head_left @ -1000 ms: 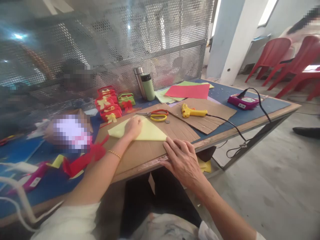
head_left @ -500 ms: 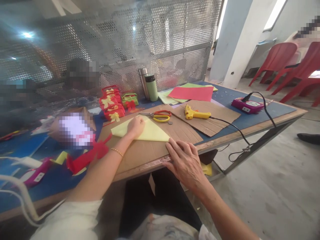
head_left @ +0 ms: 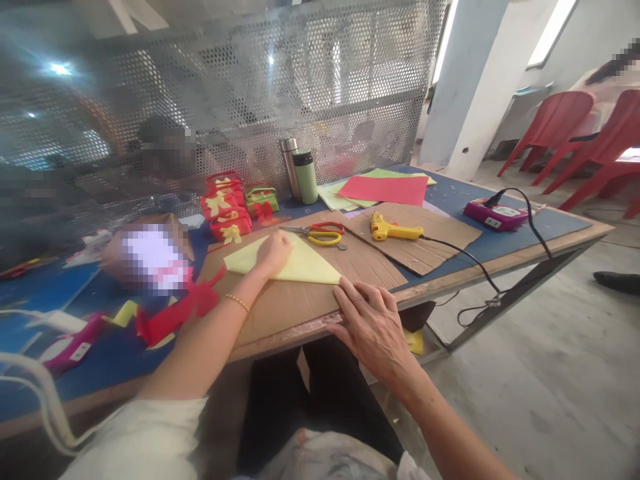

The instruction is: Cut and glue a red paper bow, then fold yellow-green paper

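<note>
A pale yellow folded sheet (head_left: 305, 263), paper or felt, lies flat on a piece of cardboard (head_left: 280, 307) at the table's front edge. My left hand (head_left: 275, 255) is closed in a fist and presses down on the sheet's middle; its curled fingers are mostly hidden. At the sheet's right corner, my right hand (head_left: 373, 323) rests with fingers stretched out, fingertips touching that corner and the cardboard. Just beyond the sheet lie scissors (head_left: 325, 233) with red and yellow handles, beside a small grey disc (head_left: 343, 247).
A yellow glue gun (head_left: 395, 230) lies on a second cardboard piece (head_left: 440, 233), its cord crossing the front edge. Red baskets with bows (head_left: 227, 210), two bottles (head_left: 305, 177) and coloured sheets (head_left: 385, 190) stand behind. A purple power strip (head_left: 495, 215) is at right, red pieces (head_left: 170, 320) at left.
The view has shifted very slightly. Both hands and the yellow sheet keep the same places.
</note>
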`<state>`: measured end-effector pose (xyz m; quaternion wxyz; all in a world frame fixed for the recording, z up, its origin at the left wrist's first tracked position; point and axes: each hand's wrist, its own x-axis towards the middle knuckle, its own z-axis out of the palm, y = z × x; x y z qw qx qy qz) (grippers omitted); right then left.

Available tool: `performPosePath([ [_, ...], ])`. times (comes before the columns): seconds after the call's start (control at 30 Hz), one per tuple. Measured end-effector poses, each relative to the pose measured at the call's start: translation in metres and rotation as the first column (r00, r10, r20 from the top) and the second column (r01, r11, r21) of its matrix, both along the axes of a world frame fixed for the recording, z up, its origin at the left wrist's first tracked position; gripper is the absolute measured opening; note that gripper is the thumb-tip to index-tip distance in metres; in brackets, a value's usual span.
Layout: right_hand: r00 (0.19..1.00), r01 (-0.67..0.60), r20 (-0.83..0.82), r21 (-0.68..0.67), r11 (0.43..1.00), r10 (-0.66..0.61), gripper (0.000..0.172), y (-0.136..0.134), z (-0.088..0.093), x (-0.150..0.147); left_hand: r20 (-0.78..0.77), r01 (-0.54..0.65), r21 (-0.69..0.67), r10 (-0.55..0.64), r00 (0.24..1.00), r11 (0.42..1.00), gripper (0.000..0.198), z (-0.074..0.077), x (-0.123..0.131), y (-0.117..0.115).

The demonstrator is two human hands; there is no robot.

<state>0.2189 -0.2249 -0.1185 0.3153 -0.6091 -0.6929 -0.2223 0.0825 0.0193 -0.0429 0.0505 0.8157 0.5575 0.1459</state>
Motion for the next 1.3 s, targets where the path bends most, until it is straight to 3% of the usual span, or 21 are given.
performPosePath([
  [0.27,1.000,-0.004,0.001,-0.009,1.000,0.004,0.052,0.000,0.000,0.001,0.004,0.044,0.016,-0.044,0.999,0.999,0.005,-0.002,-0.001,0.000],
  [0.5,0.999,0.000,0.042,-0.046,0.999,0.002,0.051,-0.002,0.004,0.002,-0.008,0.062,0.058,-0.062,0.998,0.996,0.016,-0.005,-0.003,0.001],
  [0.6,0.999,-0.009,0.052,-0.065,0.998,0.012,0.047,-0.003,0.012,0.008,-0.018,0.085,0.066,-0.084,0.996,0.994,0.018,-0.006,-0.003,0.001],
  [0.7,0.999,-0.026,-0.043,-0.038,0.999,0.024,0.045,0.005,0.028,0.023,-0.019,0.097,0.061,-0.096,0.995,0.993,0.020,-0.006,-0.002,0.000],
  [0.8,0.983,-0.026,-0.182,-0.064,0.998,0.014,0.040,0.032,0.055,0.040,-0.012,0.102,0.063,-0.101,0.995,0.993,0.022,-0.007,-0.002,0.000],
  [0.9,0.962,-0.016,-0.262,-0.348,0.937,-0.081,0.040,0.073,0.087,0.048,-0.003,0.108,0.060,-0.108,0.994,0.992,0.022,-0.008,-0.003,0.001],
  [0.97,0.977,0.056,-0.146,-0.539,0.841,-0.158,0.044,0.104,0.106,0.045,0.007,0.111,0.055,-0.111,0.994,0.992,0.022,-0.009,-0.003,0.002],
  [1.03,0.982,0.086,-0.090,-0.575,0.814,-0.167,0.040,0.133,0.120,0.036,0.021,0.112,0.054,-0.113,0.993,0.992,0.021,-0.012,-0.003,0.004],
  [1.17,0.983,0.146,0.009,-0.640,0.754,-0.183,0.032,0.179,0.128,0.012,0.056,0.097,0.061,-0.101,0.993,0.993,0.020,-0.018,-0.003,0.007],
  [1.3,0.972,0.221,0.105,-0.698,0.681,-0.208,0.037,0.199,0.125,-0.005,0.088,0.100,0.064,-0.105,0.991,0.993,0.017,-0.024,-0.002,0.009],
])
